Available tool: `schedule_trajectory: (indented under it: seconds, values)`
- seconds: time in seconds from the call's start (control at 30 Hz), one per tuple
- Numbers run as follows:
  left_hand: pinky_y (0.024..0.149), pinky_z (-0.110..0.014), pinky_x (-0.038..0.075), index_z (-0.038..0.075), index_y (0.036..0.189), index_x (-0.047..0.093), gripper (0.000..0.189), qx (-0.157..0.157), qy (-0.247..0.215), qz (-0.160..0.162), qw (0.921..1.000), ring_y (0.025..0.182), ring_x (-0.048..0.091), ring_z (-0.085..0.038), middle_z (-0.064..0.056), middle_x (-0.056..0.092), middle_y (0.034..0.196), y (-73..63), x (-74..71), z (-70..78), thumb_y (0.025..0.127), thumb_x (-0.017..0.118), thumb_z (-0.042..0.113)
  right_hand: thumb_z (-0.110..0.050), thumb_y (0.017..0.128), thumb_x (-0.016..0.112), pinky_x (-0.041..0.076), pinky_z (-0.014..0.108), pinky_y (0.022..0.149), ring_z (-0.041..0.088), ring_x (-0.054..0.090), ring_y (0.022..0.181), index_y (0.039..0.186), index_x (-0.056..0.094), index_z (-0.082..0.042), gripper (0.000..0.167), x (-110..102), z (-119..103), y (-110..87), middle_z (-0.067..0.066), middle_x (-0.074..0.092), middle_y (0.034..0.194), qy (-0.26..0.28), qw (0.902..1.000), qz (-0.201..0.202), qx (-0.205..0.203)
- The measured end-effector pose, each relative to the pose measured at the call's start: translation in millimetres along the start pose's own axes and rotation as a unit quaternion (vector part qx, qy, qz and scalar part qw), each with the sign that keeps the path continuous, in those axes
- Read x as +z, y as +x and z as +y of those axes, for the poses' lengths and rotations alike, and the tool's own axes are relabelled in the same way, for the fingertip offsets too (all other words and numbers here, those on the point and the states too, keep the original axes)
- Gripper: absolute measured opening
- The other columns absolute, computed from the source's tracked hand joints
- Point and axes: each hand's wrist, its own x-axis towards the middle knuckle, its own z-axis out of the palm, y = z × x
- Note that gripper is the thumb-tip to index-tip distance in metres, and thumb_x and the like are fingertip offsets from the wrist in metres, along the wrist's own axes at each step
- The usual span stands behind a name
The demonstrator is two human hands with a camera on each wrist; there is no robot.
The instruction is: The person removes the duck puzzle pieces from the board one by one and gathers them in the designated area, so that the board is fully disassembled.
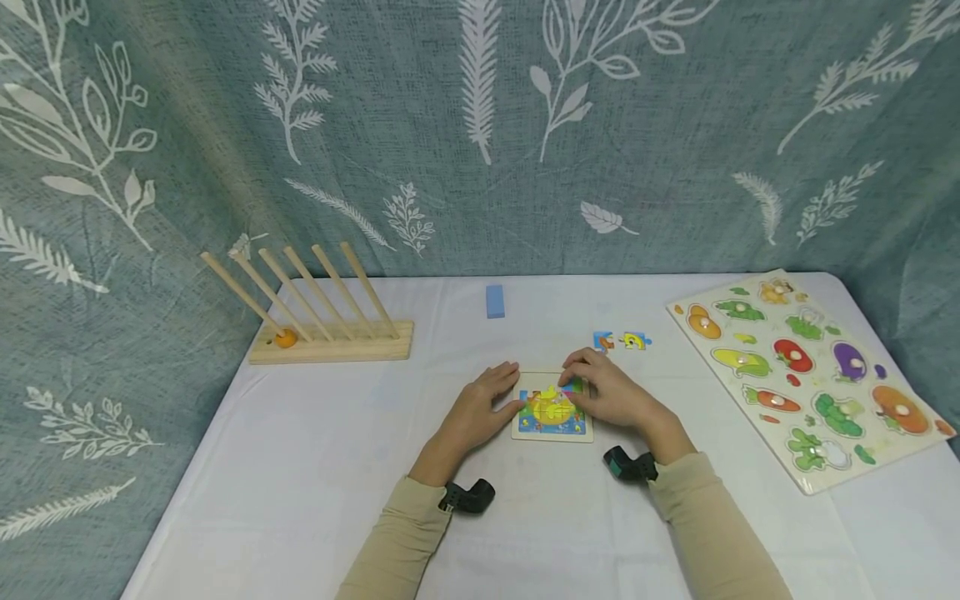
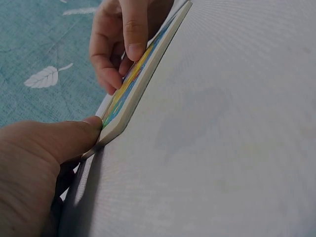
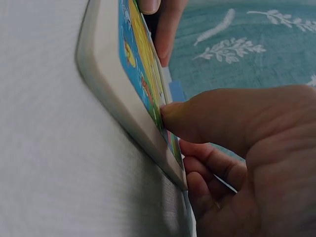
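A small wooden jigsaw board [image 1: 552, 437] with a pale rim and a yellow, blue and green picture lies flat between both hands. At its left side is my left hand [image 1: 478, 407], fingers mostly straight, the thumb touching the rim; the left wrist view shows this thumb [image 2: 74, 136] at the board's corner. My right hand [image 1: 611, 392] is over the picture's upper right part, pinching a pink and blue puzzle piece [image 1: 573, 387] between thumb and index finger. The thumb [image 3: 185, 118] presses low on the picture in the right wrist view, with the other fingers curled beyond the edge.
Two loose puzzle pieces [image 1: 635, 340] lie behind the right hand. A blue block [image 1: 495, 302] stands farther back. A wooden rack of upright pegs [image 1: 330, 350] with an orange bead [image 1: 286, 337] is at left, a vegetable knob puzzle [image 1: 806, 400] at right.
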Motion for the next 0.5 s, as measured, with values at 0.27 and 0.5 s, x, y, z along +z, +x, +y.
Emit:
schedule_trajectory:
  seconds: [0.27,0.5]
  values:
    - [0.117,-0.039,0.031,-0.001,0.133,0.053,0.052,0.002,0.001,0.004,1.0000,0.135,0.042,-0.025,-0.010,0.049,0.142,0.8,0.2,-0.5,0.090,0.066,0.026,-0.006,0.085,0.066,0.042,0.049,0.097,0.026,0.044,0.109,0.095,0.063,-0.014,0.014,-0.3,-2.2,1.0,0.007,0.052,0.113,0.006,0.9999,0.009,0.003]
    - [0.117,-0.038,0.030,0.000,0.134,0.052,0.052,0.004,0.005,-0.002,1.0000,0.136,0.041,-0.024,-0.010,0.048,0.143,0.3,0.2,-1.3,0.091,0.065,0.026,-0.003,0.084,0.066,0.041,0.051,0.102,0.028,0.050,0.113,0.107,0.060,-0.009,0.024,-1.1,-3.2,-0.7,0.008,0.059,0.115,0.023,0.9996,0.014,0.006]
